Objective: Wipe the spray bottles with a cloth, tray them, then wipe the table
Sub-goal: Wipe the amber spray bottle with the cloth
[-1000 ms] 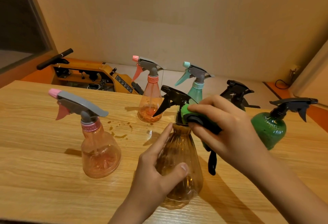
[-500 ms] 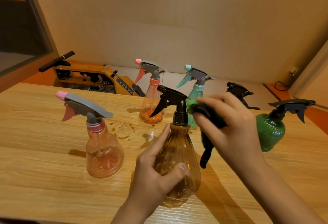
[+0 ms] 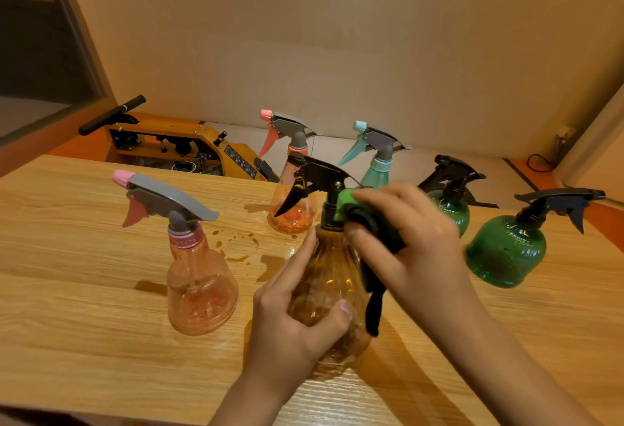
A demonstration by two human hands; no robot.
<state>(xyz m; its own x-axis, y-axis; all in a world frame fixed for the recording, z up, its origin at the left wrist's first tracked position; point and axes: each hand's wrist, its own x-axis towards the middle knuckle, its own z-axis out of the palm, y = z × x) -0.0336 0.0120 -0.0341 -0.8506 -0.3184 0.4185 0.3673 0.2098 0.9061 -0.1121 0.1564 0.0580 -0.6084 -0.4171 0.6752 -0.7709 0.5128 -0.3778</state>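
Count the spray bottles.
6. Amber bottle in left hand; near pink bottle front-left; far pink bottle, teal bottle behind; far green bottle, near green bottle right. None seems hidden.

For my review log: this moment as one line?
stage: wiping | left hand: grips amber bottle | right hand: presses cloth to its neck

Warm, dim light — soft blur, edges bowed.
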